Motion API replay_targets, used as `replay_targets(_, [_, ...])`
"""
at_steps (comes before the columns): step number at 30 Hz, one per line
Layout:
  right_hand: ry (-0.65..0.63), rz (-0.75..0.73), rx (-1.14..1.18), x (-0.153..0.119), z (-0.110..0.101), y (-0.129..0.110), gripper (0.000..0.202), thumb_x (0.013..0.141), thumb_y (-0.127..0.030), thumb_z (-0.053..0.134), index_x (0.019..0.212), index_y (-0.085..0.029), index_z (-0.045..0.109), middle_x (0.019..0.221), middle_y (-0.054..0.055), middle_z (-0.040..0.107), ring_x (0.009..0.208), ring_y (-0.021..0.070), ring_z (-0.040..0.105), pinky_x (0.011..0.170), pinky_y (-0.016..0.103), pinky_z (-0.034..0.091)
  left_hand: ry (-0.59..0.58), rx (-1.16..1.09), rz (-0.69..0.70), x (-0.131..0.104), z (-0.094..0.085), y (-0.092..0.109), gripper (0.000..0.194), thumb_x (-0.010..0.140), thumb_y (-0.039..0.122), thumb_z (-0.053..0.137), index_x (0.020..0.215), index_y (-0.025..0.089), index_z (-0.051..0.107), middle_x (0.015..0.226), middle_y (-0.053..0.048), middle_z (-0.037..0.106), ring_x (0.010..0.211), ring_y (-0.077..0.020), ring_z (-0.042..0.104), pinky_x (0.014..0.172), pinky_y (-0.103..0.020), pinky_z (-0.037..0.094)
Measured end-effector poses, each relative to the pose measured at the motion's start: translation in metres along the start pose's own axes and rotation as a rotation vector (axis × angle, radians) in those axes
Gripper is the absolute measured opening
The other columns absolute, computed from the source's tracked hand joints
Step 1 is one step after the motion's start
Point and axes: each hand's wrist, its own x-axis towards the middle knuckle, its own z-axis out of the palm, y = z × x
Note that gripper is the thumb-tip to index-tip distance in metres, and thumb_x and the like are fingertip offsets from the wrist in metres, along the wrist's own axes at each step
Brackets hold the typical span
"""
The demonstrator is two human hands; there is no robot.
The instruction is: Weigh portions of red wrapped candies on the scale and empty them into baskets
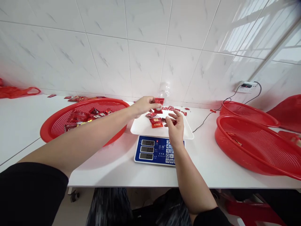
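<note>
Head view showed the left hand [144,106] at the centre of the frame, its thumb and fingers pinching a glossy red packet [159,101] whose long axis ran roughly up and down the picture. This packet was above the white weighing pan [138,126], up and to the left of the right fingers, with the left hand nearer to it. The right hand [176,128] curled over the pan's right half, thumb and fingers bent around a dark packet [166,120] lying crosswise to their left; whether they gripped it, I could not tell. Between the hands lay a flat, pillow-shaped orange-red packet [157,125], its wrapper shiny and printed. The pan was smooth, shallow and round-cornered, atop a digital scale [160,153] with a blue keypad face. At left, a round, perforated red plastic basket [48,125] held crinkled wrapped pieces; at lower right sat a similar deep basket [231,155], all on a smooth white table [113,177]
</note>
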Motion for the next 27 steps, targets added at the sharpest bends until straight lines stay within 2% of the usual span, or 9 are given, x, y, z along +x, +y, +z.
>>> replay_targets(3, [0.094, -0.043, 0.079, 0.005, -0.002, 0.006, 0.042, 0.078, -0.022, 0.057, 0.12, -0.024, 0.049, 0.123, 0.008, 0.052, 0.1, 0.0155, 0.06, 0.087, 0.035, 0.052, 0.016, 0.136, -0.152, 0.002, -0.02, -0.02, 0.022, 0.069, 0.027, 0.07, 0.087, 0.017, 0.062, 0.083, -0.006, 0.068, 0.074, -0.0173, 0.062, 0.065, -0.029, 0.044])
replay_targets(6, [0.088, -0.086, 0.167, 0.007, -0.002, 0.008, 0.039, 0.077, -0.019, 0.058, 0.114, -0.024, 0.048, 0.116, 0.005, 0.055, 0.102, 0.0151, 0.059, 0.094, 0.038, 0.049, 0.026, 0.318, -0.212, -0.004, -0.027, -0.041, 0.043, 0.061, 0.027, 0.077, 0.1, 0.019, 0.059, 0.084, -0.005, 0.066, 0.075, -0.0206, 0.062, 0.066, -0.03, 0.045])
replay_targets(9, [0.027, -0.108, 0.19, 0.006, 0.0, 0.007, 0.038, 0.078, -0.019, 0.056, 0.114, -0.025, 0.047, 0.114, 0.005, 0.058, 0.102, 0.0155, 0.06, 0.092, 0.04, 0.051, 0.127, 0.546, -0.081, -0.012, -0.022, -0.05, 0.062, 0.058, 0.027, 0.079, 0.116, 0.023, 0.056, 0.107, -0.008, 0.061, 0.091, -0.0248, 0.06, 0.075, -0.032, 0.044])
replay_targets(11, [-0.004, -0.108, 0.186, 0.004, 0.001, 0.006, 0.039, 0.079, -0.02, 0.055, 0.116, -0.027, 0.045, 0.117, 0.006, 0.058, 0.104, 0.0164, 0.06, 0.088, 0.039, 0.053, 0.147, 0.619, 0.03, -0.015, -0.015, -0.047, 0.054, 0.066, 0.032, 0.073, 0.118, 0.024, 0.058, 0.118, -0.009, 0.056, 0.097, -0.0248, 0.058, 0.079, -0.033, 0.043])
replay_targets(14, [-0.047, -0.113, 0.19, 0.0, 0.002, 0.003, 0.044, 0.079, -0.021, 0.056, 0.121, -0.027, 0.044, 0.12, 0.006, 0.058, 0.107, 0.0176, 0.059, 0.09, 0.04, 0.052, 0.041, 0.501, 0.115, -0.015, -0.001, -0.034, 0.041, 0.079, 0.036, 0.063, 0.118, 0.023, 0.06, 0.113, -0.007, 0.06, 0.091, -0.0206, 0.059, 0.08, -0.032, 0.044])
replay_targets(17, [-0.122, -0.11, 0.197, -0.005, 0.003, -0.001, 0.049, 0.081, -0.023, 0.057, 0.128, -0.028, 0.042, 0.122, 0.006, 0.058, 0.111, 0.018, 0.058, 0.096, 0.042, 0.049, -0.104, 0.2, 0.149, -0.014, 0.011, -0.023, 0.035, 0.081, 0.03, 0.061, 0.115, 0.022, 0.06, 0.102, -0.006, 0.065, 0.09, -0.0174, 0.061, 0.08, -0.03, 0.046])
replay_targets(19, [-0.151, -0.101, 0.168, -0.008, 0.004, -0.003, 0.052, 0.083, -0.025, 0.056, 0.132, -0.029, 0.04, 0.124, 0.006, 0.058, 0.113, 0.0181, 0.057, 0.098, 0.043, 0.048, -0.133, 0.024, 0.125, -0.012, 0.015, -0.021, 0.023, 0.081, 0.026, 0.06, 0.103, 0.019, 0.063, 0.096, -0.005, 0.067, 0.087, -0.0161, 0.062, 0.078, -0.03, 0.047])
replay_targets(22, [-0.111, -0.103, 0.1, -0.009, 0.004, -0.005, 0.055, 0.083, -0.027, 0.057, 0.134, -0.031, 0.04, 0.129, 0.006, 0.055, 0.119, 0.0196, 0.053, 0.097, 0.043, 0.048, -0.063, -0.072, 0.062, -0.007, 0.012, -0.023, 0.01, 0.081, 0.022, 0.061, 0.088, 0.017, 0.062, 0.089, -0.005, 0.068, 0.079, -0.0142, 0.063, 0.073, -0.029, 0.048])
replay_targets(27, [0.039, -0.188, 0.022, -0.006, 0.002, -0.004, 0.047, 0.084, -0.027, 0.055, 0.129, -0.031, 0.044, 0.134, 0.006, 0.048, 0.118, 0.0208, 0.052, 0.087, 0.039, 0.053, 0.113, 0.138, 0.029, 0.009, -0.006, -0.034, 0.006, 0.079, 0.019, 0.062, 0.081, 0.015, 0.064, 0.079, -0.005, 0.069, 0.069, -0.0123, 0.061, 0.066, -0.027, 0.045])
